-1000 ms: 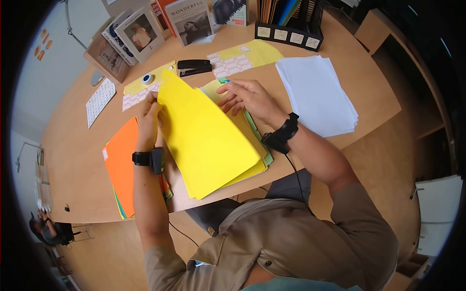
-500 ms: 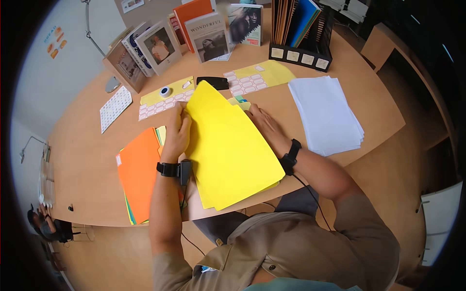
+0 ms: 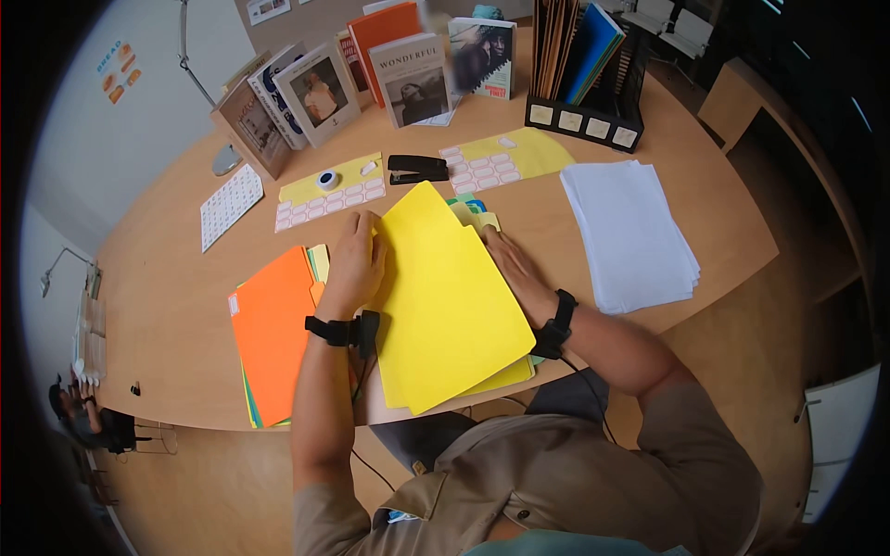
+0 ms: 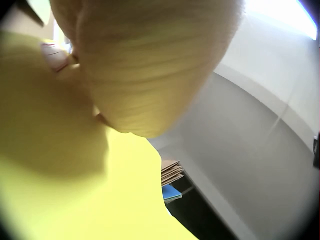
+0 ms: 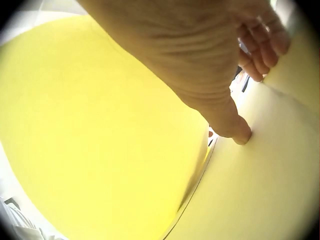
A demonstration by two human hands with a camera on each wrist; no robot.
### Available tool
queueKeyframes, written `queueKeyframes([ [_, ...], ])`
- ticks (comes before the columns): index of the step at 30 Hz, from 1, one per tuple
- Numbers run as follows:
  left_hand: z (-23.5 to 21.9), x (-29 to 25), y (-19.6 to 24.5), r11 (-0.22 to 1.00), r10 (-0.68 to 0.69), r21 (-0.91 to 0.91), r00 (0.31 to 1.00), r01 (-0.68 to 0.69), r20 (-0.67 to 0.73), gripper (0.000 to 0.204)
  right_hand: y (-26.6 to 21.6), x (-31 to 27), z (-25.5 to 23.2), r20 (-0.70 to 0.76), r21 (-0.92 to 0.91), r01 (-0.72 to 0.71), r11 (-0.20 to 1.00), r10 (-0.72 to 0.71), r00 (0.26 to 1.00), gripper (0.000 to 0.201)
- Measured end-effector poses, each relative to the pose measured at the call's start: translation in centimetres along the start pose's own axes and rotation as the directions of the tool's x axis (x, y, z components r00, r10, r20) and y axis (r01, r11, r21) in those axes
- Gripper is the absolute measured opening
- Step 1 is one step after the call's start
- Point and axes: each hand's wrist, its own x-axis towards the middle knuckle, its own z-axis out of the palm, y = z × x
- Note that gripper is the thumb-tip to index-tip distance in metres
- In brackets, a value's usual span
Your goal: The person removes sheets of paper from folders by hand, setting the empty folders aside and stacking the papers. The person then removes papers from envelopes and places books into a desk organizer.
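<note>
My left hand (image 3: 357, 267) grips the left edge of a bright yellow file folder (image 3: 454, 306), which is tilted up over other folders. In the left wrist view, a small white label with red lines (image 4: 55, 56) shows beside that hand's fingers. My right hand (image 3: 519, 273) reaches in at the folder's right edge, over the pale yellow folder (image 3: 484, 221) below it. In the right wrist view, its thumb rests on that pale surface (image 5: 270, 165), with the loosely bent fingers farther along. Green folder tabs (image 3: 464, 199) stick out at the top of the pile.
Orange and other coloured folders (image 3: 273, 338) lie left. White paper (image 3: 632, 241) is stacked right. Beyond are a black stapler (image 3: 417, 170), a tape roll (image 3: 326, 180), label sheets (image 3: 480, 170), standing books (image 3: 408, 79) and a black file holder (image 3: 584, 123).
My right hand has come down from above the pile to the folder's right edge. The left hand keeps its grip on the yellow folder. The head view has shifted.
</note>
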Motion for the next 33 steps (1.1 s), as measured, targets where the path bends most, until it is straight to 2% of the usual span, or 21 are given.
queueKeyframes([
  [2, 0.2, -0.4, -0.1, 0.998, -0.009, 0.066, 1.000, 0.009, 0.002, 0.020, -0.8, 0.4, -0.4, 0.129, -0.202, -0.098, 0.974, 0.125, 0.984, 0.035],
  [3, 0.3, -0.5, -0.1, 0.991, -0.019, 0.131, 1.000, 0.018, 0.006, 0.018, -0.7, 0.6, -0.3, 0.128, -0.203, -0.098, 0.974, 0.125, 0.984, 0.035],
  [5, 0.2, -0.4, 0.0, 0.989, -0.016, 0.145, 1.000, 0.014, 0.014, 0.017, -0.3, 0.7, -0.1, 0.103, -0.056, -0.205, 0.977, 0.209, 0.972, 0.035],
  [6, 0.2, -0.3, 0.1, 0.987, -0.014, 0.159, 1.000, 0.010, 0.021, 0.016, -0.3, 0.6, 0.0, 0.104, -0.055, -0.205, 0.977, 0.210, 0.972, 0.035],
  [8, 0.0, -0.2, 0.4, 0.986, -0.028, 0.164, 1.000, 0.026, 0.011, 0.016, -0.4, 0.6, -0.1, 0.054, -0.076, -0.088, 0.993, 0.092, 0.994, 0.034],
  [11, -0.6, 0.0, 0.9, 0.983, -0.043, 0.178, 0.999, 0.045, -0.017, 0.014, -0.3, 0.8, 0.2, 0.027, -0.144, -0.133, 0.981, 0.138, 0.990, 0.030],
  [13, -1.2, 0.1, 1.3, 0.981, -0.046, 0.187, 0.998, 0.052, -0.036, 0.012, -1.1, 1.0, -0.3, 0.015, -0.090, -0.103, 0.991, 0.105, 0.994, 0.029],
  [15, -1.6, 0.3, 1.7, 0.995, -0.097, 0.016, 0.990, 0.099, -0.098, 0.014, -1.5, 1.2, -0.5, 0.003, -0.035, -0.071, 0.997, 0.071, 0.997, 0.028],
  [16, -1.5, 0.3, 1.6, 0.995, -0.099, 0.016, 0.990, 0.101, -0.097, 0.014, -1.4, 1.1, -0.6, 0.002, -0.092, -0.076, 0.993, 0.077, 0.997, 0.028],
  [18, -1.4, 0.4, 1.6, 0.998, -0.047, -0.052, 0.976, 0.037, -0.215, 0.016, -1.7, 1.2, -0.7, 0.002, -0.147, -0.083, 0.986, 0.084, 0.996, 0.027],
  [20, -1.5, 0.4, 1.8, 0.998, -0.043, -0.053, 0.972, 0.032, -0.229, 0.017, -2.6, 1.6, -1.1, -0.037, -0.114, 0.028, 0.993, -0.033, 0.999, 0.028],
  [24, -1.7, 0.6, 2.6, 0.992, -0.069, -0.114, 0.975, 0.046, -0.210, 0.016, -0.3, 1.7, -0.4, -0.081, -0.056, 0.067, 0.996, -0.071, 0.994, 0.029],
  [26, -1.5, 0.6, 2.2, 0.991, -0.062, -0.132, 0.977, 0.035, -0.202, 0.016, -1.0, 1.4, -0.8, -0.012, 0.128, -0.014, 0.992, 0.015, 1.000, 0.034],
  [27, -1.4, 0.6, 1.9, 0.988, -0.056, -0.150, 0.979, 0.026, -0.195, 0.015, -1.0, 1.5, -0.9, -0.012, 0.128, -0.014, 0.992, 0.016, 1.000, 0.034],
  [29, -1.1, 0.5, 1.2, 0.987, -0.050, -0.157, 0.979, 0.019, -0.198, 0.015, -0.9, 1.8, -0.9, 0.111, 0.128, -0.219, 0.967, 0.206, 0.972, 0.037],
  [30, -1.0, 0.5, 0.9, 0.986, -0.044, -0.164, 0.978, 0.011, -0.202, 0.015, -0.1, 1.6, -0.4, 0.113, 0.127, -0.220, 0.967, 0.206, 0.972, 0.037],
  [31, -1.1, 0.5, 1.0, 0.986, -0.045, -0.164, 0.978, 0.012, -0.202, 0.015, 1.7, 1.2, 0.4, 0.145, 0.473, -0.343, 0.811, 0.312, 0.939, 0.037],
  [32, -1.2, 0.6, 1.2, 0.988, -0.050, -0.155, 0.979, 0.020, -0.196, 0.015, 2.8, 1.0, 0.9, 0.214, 0.744, -0.410, 0.527, 0.394, 0.894, 0.038],
  [33, -1.2, 0.6, 1.3, 0.989, -0.054, -0.146, 0.980, 0.027, -0.190, 0.015, 3.9, 0.9, 1.0, 0.214, 0.744, -0.410, 0.528, 0.394, 0.894, 0.038],
])
